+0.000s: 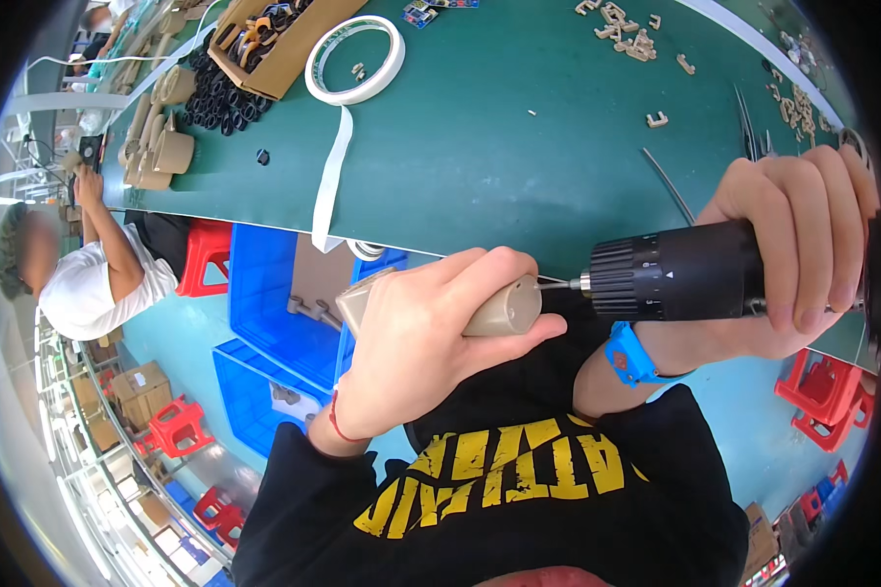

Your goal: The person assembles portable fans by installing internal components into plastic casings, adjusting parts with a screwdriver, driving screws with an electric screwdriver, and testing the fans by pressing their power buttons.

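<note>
My left hand (pixel 440 328) is wrapped round a beige plastic housing (pixel 507 311), its rounded end facing right. Most of the housing is hidden behind my fingers. My right hand (pixel 803 230) grips a black electric screwdriver (pixel 680 274), held level and pointing left. The thin metal bit (pixel 556 286) reaches the rounded end of the housing; whether a screw sits at its tip is too small to tell. Both hands are just over the near edge of the green table (pixel 519 186). A blue strap (pixel 631 354) circles my right wrist.
A roll of white tape (pixel 396 61) lies on the table, its loose strip hanging over the edge. Small beige clips (pixel 636 44), tweezers (pixel 747 127) and a thin rod (pixel 668 184) lie around. Beige housings (pixel 171 152), black rings (pixel 220 98), a cardboard box (pixel 308 44) and blue bins (pixel 274 293) are left.
</note>
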`<action>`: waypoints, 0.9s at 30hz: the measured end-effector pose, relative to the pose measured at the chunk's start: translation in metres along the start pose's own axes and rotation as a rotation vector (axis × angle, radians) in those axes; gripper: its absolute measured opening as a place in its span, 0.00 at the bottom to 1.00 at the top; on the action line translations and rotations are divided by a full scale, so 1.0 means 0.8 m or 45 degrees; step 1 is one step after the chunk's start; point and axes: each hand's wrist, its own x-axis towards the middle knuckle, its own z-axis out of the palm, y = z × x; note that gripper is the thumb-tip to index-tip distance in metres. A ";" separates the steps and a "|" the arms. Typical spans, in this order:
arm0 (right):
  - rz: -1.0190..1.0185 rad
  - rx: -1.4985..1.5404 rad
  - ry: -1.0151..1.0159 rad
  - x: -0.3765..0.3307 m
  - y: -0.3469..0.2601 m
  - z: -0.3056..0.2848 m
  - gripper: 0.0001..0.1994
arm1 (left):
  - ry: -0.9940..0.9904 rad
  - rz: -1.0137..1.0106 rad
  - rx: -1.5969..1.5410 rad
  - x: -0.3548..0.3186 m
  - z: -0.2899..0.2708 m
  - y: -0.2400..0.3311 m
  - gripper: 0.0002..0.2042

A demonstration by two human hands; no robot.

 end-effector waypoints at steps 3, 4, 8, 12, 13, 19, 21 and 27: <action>0.054 -0.038 0.071 0.002 -0.005 0.005 0.10 | 0.016 -0.047 -0.047 0.002 -0.001 -0.004 0.17; 0.021 -0.115 0.124 0.002 -0.008 0.009 0.11 | 0.022 -0.029 -0.098 0.004 0.001 -0.009 0.17; -0.168 -0.320 0.215 0.002 -0.003 0.010 0.12 | 0.022 -0.325 -0.755 0.011 -0.005 -0.011 0.19; -0.271 -0.529 0.293 -0.008 0.002 0.005 0.23 | -0.227 -0.277 -1.324 0.030 -0.006 -0.005 0.32; -0.275 -0.528 0.281 -0.008 0.004 0.006 0.23 | -0.243 -0.314 -1.337 0.036 -0.003 -0.001 0.31; -0.500 -0.757 0.325 -0.012 0.002 0.006 0.33 | -0.110 -0.402 -1.287 0.071 0.018 -0.002 0.30; -0.566 -0.831 0.285 -0.015 -0.012 0.011 0.33 | -0.115 -0.402 -1.312 0.074 0.020 -0.004 0.31; -0.539 -1.195 0.307 -0.005 -0.111 0.050 0.33 | -0.224 -0.329 -1.384 0.068 0.006 -0.010 0.25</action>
